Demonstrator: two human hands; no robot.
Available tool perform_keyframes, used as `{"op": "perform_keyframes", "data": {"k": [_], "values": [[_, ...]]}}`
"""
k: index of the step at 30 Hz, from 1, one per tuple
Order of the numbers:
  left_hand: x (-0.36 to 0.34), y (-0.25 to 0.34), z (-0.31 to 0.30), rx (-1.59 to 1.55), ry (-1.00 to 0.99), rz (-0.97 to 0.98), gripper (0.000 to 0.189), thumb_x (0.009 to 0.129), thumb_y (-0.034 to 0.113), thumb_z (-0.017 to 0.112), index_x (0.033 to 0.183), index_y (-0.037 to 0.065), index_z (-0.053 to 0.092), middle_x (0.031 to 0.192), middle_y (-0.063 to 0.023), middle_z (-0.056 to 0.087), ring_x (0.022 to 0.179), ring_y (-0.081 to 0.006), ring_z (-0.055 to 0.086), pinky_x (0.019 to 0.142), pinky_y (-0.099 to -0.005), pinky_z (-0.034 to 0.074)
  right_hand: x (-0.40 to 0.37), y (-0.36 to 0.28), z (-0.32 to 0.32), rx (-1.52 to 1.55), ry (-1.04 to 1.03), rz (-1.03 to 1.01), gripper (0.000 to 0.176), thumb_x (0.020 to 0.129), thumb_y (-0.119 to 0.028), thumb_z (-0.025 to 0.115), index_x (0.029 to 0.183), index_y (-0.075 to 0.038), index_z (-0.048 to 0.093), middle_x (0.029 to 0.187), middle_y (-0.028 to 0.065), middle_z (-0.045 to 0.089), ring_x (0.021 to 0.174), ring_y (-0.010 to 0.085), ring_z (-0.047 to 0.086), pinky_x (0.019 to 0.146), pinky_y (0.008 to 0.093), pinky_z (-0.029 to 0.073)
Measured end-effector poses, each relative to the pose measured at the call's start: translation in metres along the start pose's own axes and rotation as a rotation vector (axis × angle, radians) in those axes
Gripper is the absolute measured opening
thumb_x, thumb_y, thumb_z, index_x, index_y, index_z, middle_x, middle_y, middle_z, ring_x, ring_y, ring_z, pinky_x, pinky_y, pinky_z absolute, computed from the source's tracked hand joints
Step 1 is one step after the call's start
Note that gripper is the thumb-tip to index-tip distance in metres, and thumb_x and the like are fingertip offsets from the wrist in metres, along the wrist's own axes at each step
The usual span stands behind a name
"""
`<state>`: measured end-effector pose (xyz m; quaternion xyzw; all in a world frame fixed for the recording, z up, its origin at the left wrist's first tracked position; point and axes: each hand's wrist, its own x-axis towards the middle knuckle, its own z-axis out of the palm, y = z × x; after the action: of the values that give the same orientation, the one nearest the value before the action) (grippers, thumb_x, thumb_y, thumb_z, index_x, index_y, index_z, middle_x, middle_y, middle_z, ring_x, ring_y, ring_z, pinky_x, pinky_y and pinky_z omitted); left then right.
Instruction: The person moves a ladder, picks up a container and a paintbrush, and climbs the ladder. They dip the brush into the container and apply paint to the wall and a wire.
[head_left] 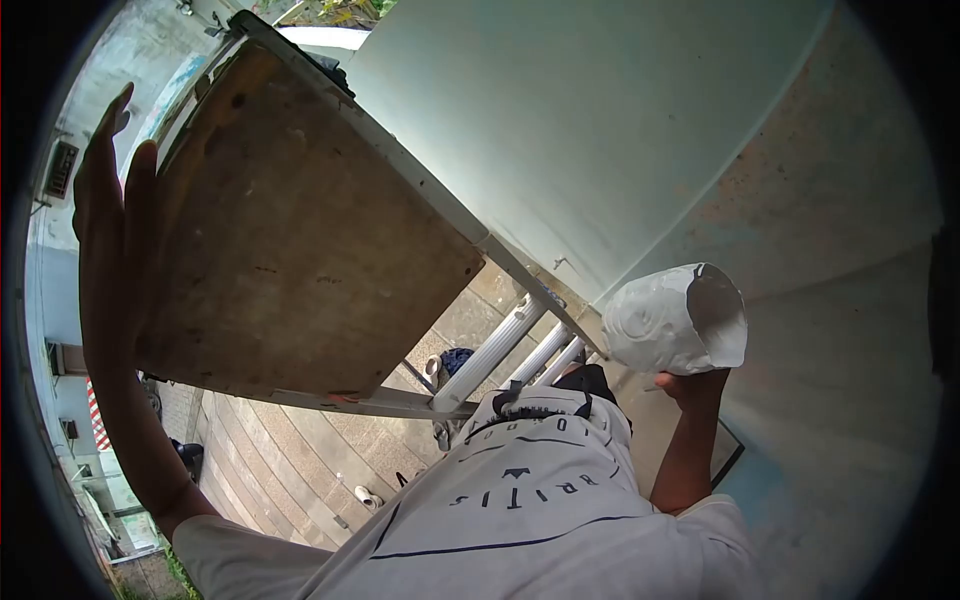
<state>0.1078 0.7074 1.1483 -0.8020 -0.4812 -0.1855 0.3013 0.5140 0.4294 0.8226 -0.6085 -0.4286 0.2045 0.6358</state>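
Note:
My left hand (115,215) is raised at the left with its fingers stretched out, beside a large brown board (320,230) in a grey frame; the hand overlaps the board's left edge. In my right hand (692,388) is a white, rough-rimmed container (650,325), tilted so that its wide opening faces right. Its outside looks crumpled and smeared with white. The fingers behind and under the container are mostly hidden.
White ladder rungs (490,350) run down past my waist. Far below lies a paved floor (290,460) with pale shoes (368,497) on it. A pale green wall (580,120) rises ahead, and a patchy grey wall (840,350) stands close on the right.

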Motion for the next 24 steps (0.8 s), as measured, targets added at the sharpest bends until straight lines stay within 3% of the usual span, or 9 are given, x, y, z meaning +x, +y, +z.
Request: {"op": "perform_keyframes", "data": {"k": [3,5,8,10,13,14,16,19,24], "values": [[0.001,-0.003,0.009,-0.057,0.067,0.006,0.06,0.11,0.055,0.042,0.159,0.021,0.042,0.157,-0.0184,0.047,0.148,-0.0363,0.041,0.121,-0.0525,0.031,-0.003,0.002,-0.004,-0.138,-0.031,0.016,0.117,0.057,-0.06,0.1,0.143,0.0,0.05,0.135,0.0123,0.06,0.121,0.0243,0.061,0.101,0.0424,0.053],[-0.001,-0.005,0.011,-0.082,0.078,0.021,0.059,0.11,0.054,0.042,0.159,0.023,0.041,0.158,-0.0185,0.046,0.148,-0.0369,0.042,0.12,-0.0533,0.033,-0.005,0.003,-0.003,-0.178,0.067,-0.129,0.119,0.059,-0.068,0.096,0.143,0.001,0.049,0.133,0.0125,0.061,0.122,0.0256,0.061,0.102,0.0429,0.053],[0.001,-0.02,0.019,-0.234,0.019,0.022,0.058,0.11,0.054,0.042,0.159,0.023,0.042,0.16,-0.0182,0.045,0.148,-0.038,0.043,0.12,-0.0534,0.034,-0.01,-0.007,-0.003,-0.146,0.13,-0.078,0.124,0.058,-0.073,0.094,0.144,0.002,0.047,0.134,0.0129,0.06,0.122,0.0261,0.061,0.102,0.0434,0.052],[-0.001,-0.036,0.024,-0.126,0.01,0.3,0.059,0.11,0.054,0.041,0.159,0.022,0.041,0.16,-0.0184,0.044,0.148,-0.039,0.043,0.12,-0.0534,0.035,-0.009,-0.004,-0.004,-0.11,0.141,-0.094,0.125,0.058,-0.072,0.094,0.145,0.003,0.046,0.135,0.0127,0.059,0.123,0.026,0.061,0.103,0.0433,0.052],[-0.003,-0.036,0.021,-0.011,-0.012,0.359,0.06,0.11,0.054,0.042,0.16,0.021,0.039,0.16,-0.0195,0.044,0.148,-0.0403,0.043,0.12,-0.0538,0.035,-0.005,0.0,-0.003,-0.004,0.153,-0.101,0.125,0.059,-0.069,0.096,0.147,0.003,0.044,0.137,0.0123,0.057,0.124,0.0255,0.059,0.104,0.0425,0.051],[-0.003,-0.023,0.015,-0.009,0.006,0.353,0.06,0.11,0.054,0.042,0.16,0.021,0.039,0.16,-0.0195,0.044,0.148,-0.0403,0.043,0.12,-0.0538,0.035,-0.003,-0.003,-0.001,0.06,0.161,-0.086,0.124,0.059,-0.066,0.097,0.147,0.003,0.043,0.138,0.0121,0.057,0.125,0.025,0.059,0.105,0.0419,0.051],[-0.003,0.009,0.005,-0.268,-0.078,-0.1,0.062,0.11,0.053,0.043,0.16,0.017,0.037,0.161,-0.0209,0.043,0.149,-0.0401,0.041,0.121,-0.0541,0.033,0.0,-0.013,0.005,0.049,0.158,-0.121,0.122,0.06,-0.062,0.098,0.147,0.003,0.043,0.138,0.0121,0.057,0.126,0.0245,0.058,0.106,0.0412,0.05],[-0.004,0.01,0.005,-0.21,-0.073,-0.064,0.062,0.111,0.052,0.042,0.159,0.012,0.037,0.158,-0.0223,0.044,0.148,-0.0399,0.04,0.121,-0.0528,0.029,0.015,-0.027,0.016,0.112,0.157,-0.182,0.119,0.06,-0.053,0.102,0.147,0.003,0.043,0.139,0.012,0.057,0.126,0.0228,0.058,0.105,0.04,0.051],[-0.005,0.02,-0.007,-0.237,-0.077,-0.05,0.06,0.112,0.048,0.041,0.156,0.008,0.039,0.146,-0.0238,0.05,0.144,-0.0397,0.042,0.12,-0.0519,0.027,0.043,-0.036,0.026,0.231,0.067,-0.089,0.116,0.059,-0.045,0.105,0.146,0.003,0.045,0.136,0.0112,0.06,0.123,0.0215,0.06,0.103,0.0399,0.053]]}}
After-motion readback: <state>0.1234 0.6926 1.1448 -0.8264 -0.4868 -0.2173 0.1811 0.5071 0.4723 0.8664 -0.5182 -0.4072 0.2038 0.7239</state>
